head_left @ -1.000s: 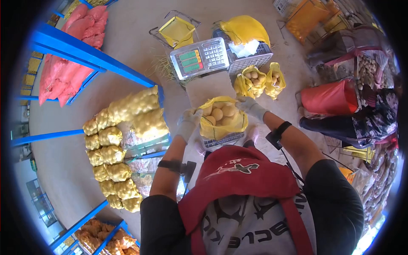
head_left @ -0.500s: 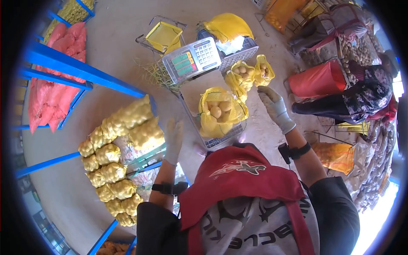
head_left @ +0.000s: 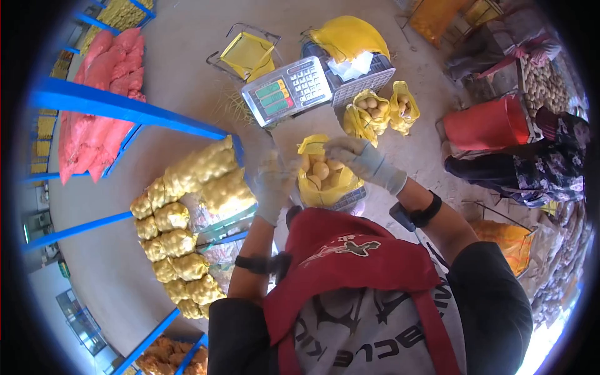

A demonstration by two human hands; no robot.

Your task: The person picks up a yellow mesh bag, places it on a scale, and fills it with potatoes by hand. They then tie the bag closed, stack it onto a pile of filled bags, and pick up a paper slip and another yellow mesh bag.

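An open yellow mesh bag of potatoes (head_left: 331, 194) sits on the platform of a digital scale (head_left: 287, 90), whose display and keypad face up. At the bag's upper right rim, my right hand (head_left: 369, 164) in a pale glove has its fingers curled on the mesh. My left hand (head_left: 275, 184), also gloved, is at the bag's left side. Motion smears its fingers, so their grip on the mesh cannot be made out. Beyond the scale stand two more open yellow bags of potatoes, a nearer bag (head_left: 369, 109) and a farther bag (head_left: 404, 109).
A grey crate (head_left: 362, 81) behind the scale carries a full yellow sack (head_left: 350, 37). Left of it stands a metal frame (head_left: 247, 53) with a yellow bag. Filled mesh bags (head_left: 181, 237) line the left near a blue post (head_left: 137, 106). A person (head_left: 531, 156) bends beside a red container (head_left: 487, 122).
My right hand has moved left from beside the far bags to the rim of the bag on the scale. My left hand has moved right and up toward that bag.
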